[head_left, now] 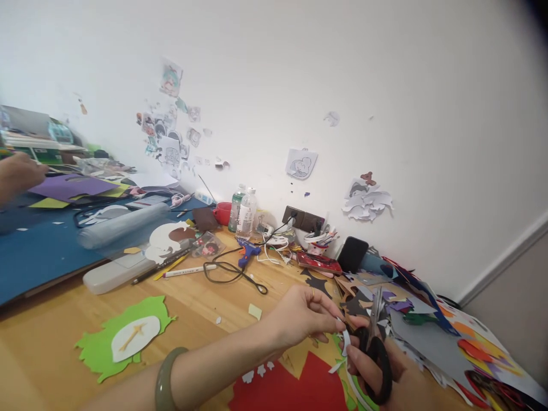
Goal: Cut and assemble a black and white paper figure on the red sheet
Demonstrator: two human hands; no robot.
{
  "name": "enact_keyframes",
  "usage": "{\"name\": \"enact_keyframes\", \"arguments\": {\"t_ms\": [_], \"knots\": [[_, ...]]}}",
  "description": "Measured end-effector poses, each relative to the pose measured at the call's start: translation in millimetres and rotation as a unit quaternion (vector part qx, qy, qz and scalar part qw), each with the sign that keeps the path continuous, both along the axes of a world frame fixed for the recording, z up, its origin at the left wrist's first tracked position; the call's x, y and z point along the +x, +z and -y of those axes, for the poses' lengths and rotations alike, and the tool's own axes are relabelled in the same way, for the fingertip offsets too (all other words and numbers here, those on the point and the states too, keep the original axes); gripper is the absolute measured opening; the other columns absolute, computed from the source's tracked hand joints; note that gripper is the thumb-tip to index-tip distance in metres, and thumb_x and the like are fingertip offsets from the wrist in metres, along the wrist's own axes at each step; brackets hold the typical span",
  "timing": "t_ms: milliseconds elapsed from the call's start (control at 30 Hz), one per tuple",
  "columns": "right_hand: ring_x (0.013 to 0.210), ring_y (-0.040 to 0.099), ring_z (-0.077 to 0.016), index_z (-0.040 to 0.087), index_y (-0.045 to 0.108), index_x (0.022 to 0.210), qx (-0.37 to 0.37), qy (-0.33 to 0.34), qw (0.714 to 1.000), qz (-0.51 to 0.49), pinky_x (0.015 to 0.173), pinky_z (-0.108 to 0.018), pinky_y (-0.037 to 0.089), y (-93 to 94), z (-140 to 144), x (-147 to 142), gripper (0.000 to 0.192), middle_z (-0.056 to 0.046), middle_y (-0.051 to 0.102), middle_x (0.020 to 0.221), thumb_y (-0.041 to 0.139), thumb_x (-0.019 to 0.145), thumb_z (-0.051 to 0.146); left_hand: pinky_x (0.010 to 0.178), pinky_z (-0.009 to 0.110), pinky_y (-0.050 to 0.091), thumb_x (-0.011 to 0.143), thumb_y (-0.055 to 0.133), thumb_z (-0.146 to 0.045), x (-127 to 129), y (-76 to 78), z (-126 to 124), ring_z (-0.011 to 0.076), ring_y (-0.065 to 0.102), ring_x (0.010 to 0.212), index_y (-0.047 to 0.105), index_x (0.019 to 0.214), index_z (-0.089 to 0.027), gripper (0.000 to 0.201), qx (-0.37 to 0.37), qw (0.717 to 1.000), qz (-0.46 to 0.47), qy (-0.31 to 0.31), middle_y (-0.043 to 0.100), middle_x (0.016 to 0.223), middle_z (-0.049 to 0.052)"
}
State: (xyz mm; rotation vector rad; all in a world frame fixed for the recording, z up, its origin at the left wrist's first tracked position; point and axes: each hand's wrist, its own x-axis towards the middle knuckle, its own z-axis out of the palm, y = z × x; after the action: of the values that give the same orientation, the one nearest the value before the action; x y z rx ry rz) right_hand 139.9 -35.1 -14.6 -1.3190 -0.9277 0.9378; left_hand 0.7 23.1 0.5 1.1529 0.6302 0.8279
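In front of me, my left hand (306, 317) pinches a small white paper piece (346, 341) between thumb and fingertips. Close against it, my right hand (374, 365) has its fingers through the black handles of a pair of scissors (379, 365), whose blades point up and away. The right thumb tip also meets the lower end of the white piece. Below the hands lies a red sheet (317, 385) with small white flower-like cutouts (261, 370) on it. On the left rests a bright green cutout (94, 348) bearing a white oval (136, 338) with a tan shape.
A blue glue gun (247, 252) with a looping black cable lies mid-table. Bottles (246, 214) stand by the wall. Colourful paper scraps (428, 331) pile up at right, near a phone (353, 254). A grey case (122, 273) sits left; another person's hand (19, 176) is at far left.
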Motion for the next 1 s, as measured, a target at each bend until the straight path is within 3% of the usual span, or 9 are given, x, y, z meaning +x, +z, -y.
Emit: {"name": "enact_keyframes", "arguments": {"t_ms": [233,367,533,633,1000], "knots": [[0.058,0.058,-0.0131,0.022,0.053,0.094,-0.025,0.050,0.998,0.036,0.059,-0.020,0.047,-6.6,-3,23,0.043,0.005,0.063,0.068,0.073,0.056,0.031,0.056,0.019,0.042,0.057,0.065,-0.038,0,-2.4,-2,0.0073,0.051,0.057,0.060,0.073,-0.011,0.032,-0.005,0.999,-0.022,-0.025,0.062,0.070,0.004],[0.069,0.061,-0.0190,0.024,0.055,0.092,-0.035,0.052,0.998,0.011,0.060,-0.025,0.049,-13.4,-5,31,0.046,0.004,0.064,0.065,0.074,0.052,0.031,0.052,0.018,0.042,0.061,0.062,-0.036,0,-3.3,-3,0.0081,0.050,0.061,0.061,0.075,-0.012,0.028,-0.003,0.999,-0.029,-0.030,0.061,0.072,0.004],[0.057,0.058,-0.0141,0.021,0.060,0.087,-0.053,0.044,0.996,0.063,0.052,-0.019,0.046,-10.7,-4,28,0.041,0.004,0.064,0.059,0.075,0.049,0.027,0.049,0.019,0.042,0.065,0.056,-0.046,-1,-6.1,-3,0.0087,0.048,0.060,0.062,0.076,-0.011,0.037,0.012,0.996,-0.062,-0.060,0.059,0.071,0.004],[0.051,0.055,-0.0110,0.021,0.061,0.087,-0.042,0.024,0.998,0.051,0.048,-0.017,0.044,-6.3,-1,22,0.042,0.006,0.062,0.054,0.075,0.048,0.029,0.052,0.019,0.043,0.057,0.065,-0.035,1,-10.0,-3,0.0092,0.051,0.062,0.063,0.074,-0.011,0.030,0.010,0.994,-0.075,-0.084,0.059,0.068,0.003],[0.057,0.055,-0.0128,0.022,0.055,0.094,-0.046,0.063,0.996,-0.033,0.056,-0.023,0.045,-13.4,-3,30,0.046,0.003,0.063,0.067,0.075,0.053,0.028,0.052,0.019,0.043,0.055,0.064,-0.025,4,-11.4,-4,0.0071,0.048,0.055,0.062,0.069,-0.011,0.020,-0.020,0.997,-0.064,-0.029,0.061,0.065,0.003]]}}
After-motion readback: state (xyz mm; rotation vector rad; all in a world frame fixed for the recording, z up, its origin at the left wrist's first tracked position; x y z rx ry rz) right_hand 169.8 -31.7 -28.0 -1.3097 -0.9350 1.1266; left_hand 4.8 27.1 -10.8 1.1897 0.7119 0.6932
